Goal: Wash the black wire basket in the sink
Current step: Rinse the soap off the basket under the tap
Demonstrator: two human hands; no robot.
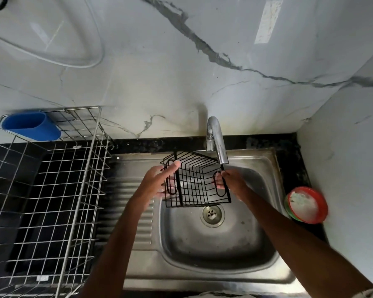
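Observation:
The black wire basket (195,179) hangs tilted above the steel sink (220,239), just under the chrome tap spout (219,145). My left hand (159,181) holds its left side, thumb on the upper wires and fingers behind the mesh. At the basket's right end my right hand (229,182) grips the side wire, fingers showing through the oval loop. No running water is plainly visible. The drain (212,214) sits below the basket.
A large metal wire dish rack (52,190) with a blue plastic cup holder (31,125) stands on the black counter at left. A red-rimmed tub of white paste (306,204) sits on the counter right of the sink. Marble wall behind.

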